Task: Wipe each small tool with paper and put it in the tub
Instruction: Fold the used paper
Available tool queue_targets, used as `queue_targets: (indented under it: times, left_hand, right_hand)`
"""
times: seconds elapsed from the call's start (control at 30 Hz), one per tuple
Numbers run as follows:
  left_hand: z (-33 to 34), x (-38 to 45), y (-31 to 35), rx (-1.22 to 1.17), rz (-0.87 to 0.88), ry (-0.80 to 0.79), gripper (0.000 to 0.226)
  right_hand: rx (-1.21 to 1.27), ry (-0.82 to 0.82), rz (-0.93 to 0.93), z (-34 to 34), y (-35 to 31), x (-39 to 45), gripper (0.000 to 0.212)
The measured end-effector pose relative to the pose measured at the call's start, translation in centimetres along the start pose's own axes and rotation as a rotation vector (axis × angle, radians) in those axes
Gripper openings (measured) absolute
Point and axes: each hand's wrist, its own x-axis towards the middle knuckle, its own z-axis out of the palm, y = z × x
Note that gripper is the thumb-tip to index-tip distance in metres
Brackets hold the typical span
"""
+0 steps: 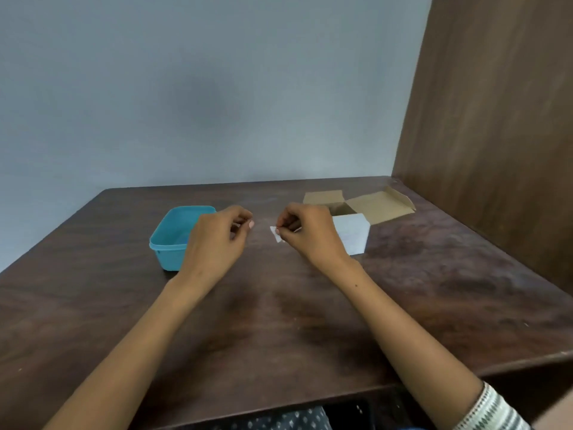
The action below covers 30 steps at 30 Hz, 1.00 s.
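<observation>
Pinching paper scrap (275,233), right hand (305,232), left hand (217,240) fingers curled, grip unclear, beside tub (173,240)

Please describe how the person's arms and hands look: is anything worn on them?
Both forearms are bare. The left hand and right hand show no rings, watch or gloves. One left fingernail looks pale pink. On the right arm, a sleeve ends near the elbow: whitish cloth with grey-green bands of small diamond shapes. No left sleeve is in view.

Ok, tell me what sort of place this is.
Probably a plain room at home or in an office: a dark wooden table against a bare grey wall, with a brown wooden panel on one side.
</observation>
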Motion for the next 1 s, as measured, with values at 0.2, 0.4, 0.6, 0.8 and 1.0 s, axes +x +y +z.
queue_targets:
  times: [0.2,0.4,0.6,0.8,1.0]
  left_hand:
    - [0.3,-5.6,6.7,-0.224,0.082,-0.017,0.014]
    - [3.2,-12.6,14.5,-0.531,0.156,-0.134,0.015]
    - [10.0,-18.7,18.3,-0.58,0.248,-0.346,0.015]
    - [19.9,-22.8,17.6,-0.468,0.202,-0.589,0.017]
    - [23.8,-24.0,17.4,-0.357,0.157,-0.732,0.02]
  right_hand:
    - [-0.055,0.083,0.111,-6.0,-1.2,-8.8,0.008]
    - [-0.07,0.361,0.272,-12.7,-2.0,-21.8,0.009]
    - [-0.259,0.482,0.575,-15.3,1.6,-31.3,0.013]
    - [-0.383,0.521,0.974,-10.9,11.2,-36.9,0.003]
    - [-0.416,0.417,1.239,-7.9,17.1,-38.8,0.006]
